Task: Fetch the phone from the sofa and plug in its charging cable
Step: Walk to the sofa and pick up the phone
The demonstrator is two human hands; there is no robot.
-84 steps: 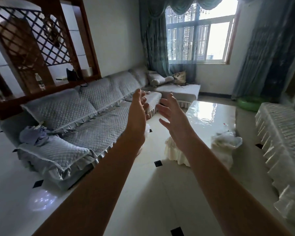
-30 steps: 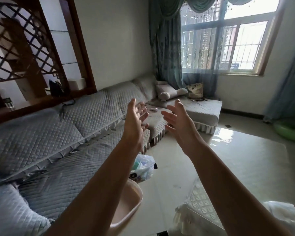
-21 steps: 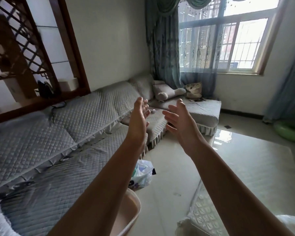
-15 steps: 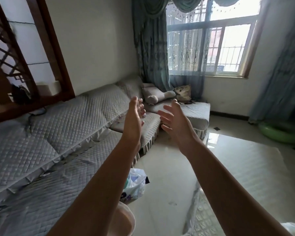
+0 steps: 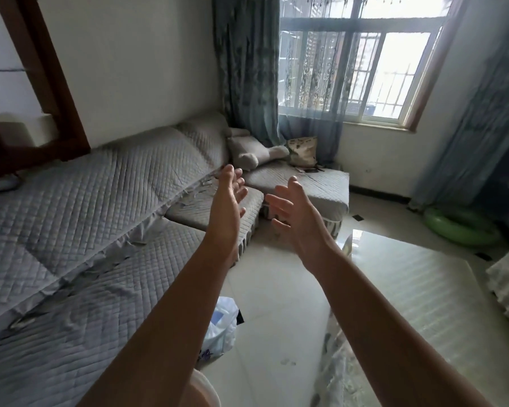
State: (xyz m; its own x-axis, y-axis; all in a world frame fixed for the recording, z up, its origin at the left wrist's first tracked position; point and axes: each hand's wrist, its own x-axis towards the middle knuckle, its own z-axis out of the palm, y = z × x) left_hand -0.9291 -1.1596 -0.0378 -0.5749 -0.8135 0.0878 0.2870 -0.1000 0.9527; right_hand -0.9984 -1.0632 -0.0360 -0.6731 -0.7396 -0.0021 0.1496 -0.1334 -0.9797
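Observation:
The grey quilted sofa (image 5: 86, 207) runs along the left wall to a chaise end (image 5: 315, 186) under the window. On that far end lies a small dark flat thing (image 5: 310, 170) that looks like the phone. I cannot make out a charging cable for sure; a dark cord (image 5: 11, 177) shows at the far left on the ledge behind the sofa back. My left hand (image 5: 228, 198) and my right hand (image 5: 291, 207) are stretched out side by side in mid-air, palms facing each other, fingers apart, holding nothing. Both are well short of the dark thing.
A glass-topped coffee table (image 5: 409, 289) stands at the right. A plastic bag (image 5: 222, 324) and a basin rim (image 5: 206, 389) sit on the floor by the sofa. A plush toy (image 5: 256, 151) and a cushion (image 5: 301, 148) lie on the chaise. A green inflatable ring (image 5: 459, 227) is by the curtain.
The view has moved forward along the sofa toward the window end, so the chaise looks closer. Both hands stay raised and open, holding nothing.

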